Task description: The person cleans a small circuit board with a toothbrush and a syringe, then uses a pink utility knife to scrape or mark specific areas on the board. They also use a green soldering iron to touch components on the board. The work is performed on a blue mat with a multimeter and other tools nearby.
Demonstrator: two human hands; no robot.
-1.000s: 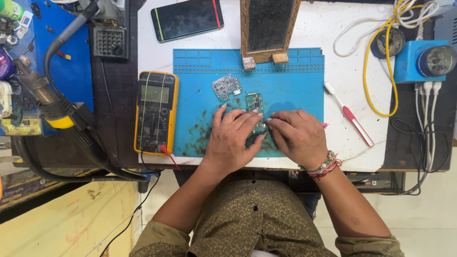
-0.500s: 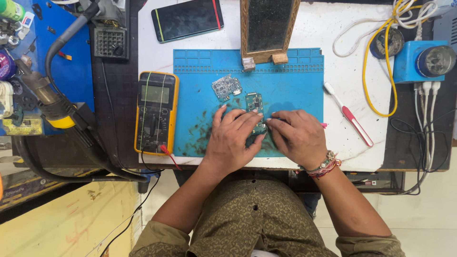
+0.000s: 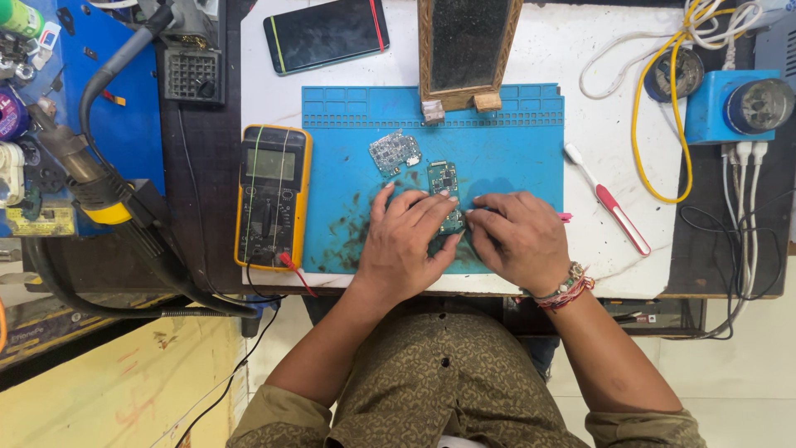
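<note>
Blue rubber mat [image 3: 514, 158] lies on the white table [image 3: 613, 274], and both of the person's hands rest on it. A long green circuit board [image 3: 444, 184] lies on the mat, pointing toward 12 o'clock. The left hand [image 3: 405, 245] lies flat over the lower end of this board, fingers spread, with the fingertips pressing it down, so it is not closed around anything. Most of the board sticks out at 12 o'clock from those fingertips. The right hand [image 3: 521, 241] sits just beside the board at 3 o'clock. Its fingers are curled, with the tips touching the board's lower right edge. A small pink tool tip [image 3: 565, 217] pokes out on the far side of this hand, but I cannot tell how it is held.

A second, squarer circuit board [image 3: 395, 152] lies near, at 10 o'clock from the long one. A yellow meter [image 3: 272, 196] sits at 9 o'clock off the mat. A red and white toothbrush [image 3: 607, 199] lies at 3 o'clock, and a dark phone [image 3: 327, 31] at 11 o'clock
</note>
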